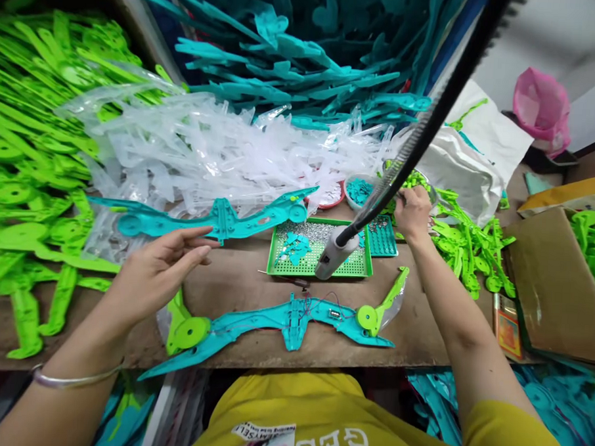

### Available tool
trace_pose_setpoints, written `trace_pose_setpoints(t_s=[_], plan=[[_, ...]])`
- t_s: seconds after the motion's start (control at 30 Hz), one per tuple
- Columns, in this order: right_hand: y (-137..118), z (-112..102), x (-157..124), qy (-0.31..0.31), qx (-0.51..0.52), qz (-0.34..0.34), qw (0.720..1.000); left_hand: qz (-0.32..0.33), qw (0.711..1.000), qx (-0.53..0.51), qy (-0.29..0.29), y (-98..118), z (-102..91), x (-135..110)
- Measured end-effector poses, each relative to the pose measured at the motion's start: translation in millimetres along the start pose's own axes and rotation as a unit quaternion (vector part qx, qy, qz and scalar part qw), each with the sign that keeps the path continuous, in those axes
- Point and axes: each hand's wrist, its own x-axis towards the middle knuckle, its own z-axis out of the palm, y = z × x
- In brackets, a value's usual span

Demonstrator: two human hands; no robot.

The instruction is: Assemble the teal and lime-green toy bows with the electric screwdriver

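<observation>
My left hand (pixel 165 266) is open, fingers stretched to the right and thumb apart, just in front of a teal plastic bow-shaped shell half (pixel 248 222). Whether the fingertips touch it I cannot tell. My right hand (pixel 414 211) reaches to a bowl of small green plastic parts (pixel 402 185), its fingers curled together; what they pinch is hidden. Close to my body lies another teal bow-shaped shell half (pixel 264 317), with wires and a small metal component on it. A green arm (pixel 187 333) sits at its left end and another green arm (pixel 369 318) at its right.
A green tray (pixel 319 274) holds silvery small parts and teal pieces. Overhead crosses a black-cabled screwdriver (pixel 336 251). Behind are clear plastic parts (pixel 221 154) and teal shells (pixel 294 71); green parts (pixel 28 172) pile up left. A cardboard box (pixel 546 280) stands right.
</observation>
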Motion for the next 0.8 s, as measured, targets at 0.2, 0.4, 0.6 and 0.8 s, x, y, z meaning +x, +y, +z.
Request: trace_pose_setpoints(t_s=[0.2,0.4,0.6,0.8], plan=[[-50,16,-15,-0.040,0.086,-0.074,0.993,-0.012,1.000,-0.003,-0.005,2,4.9,-13],[-63,36,-18,-0.054,0.121,-0.095,0.987,0.005,0.999,-0.032,-0.024,-5,10.1,-20],[-49,34,-13,-0.053,0.133,-0.082,0.986,0.015,0.997,-0.067,-0.039,-10,19.0,-21],[-46,26,-10,-0.098,0.143,-0.068,0.982,0.033,0.995,-0.051,-0.078,-15,30.7,-25]])
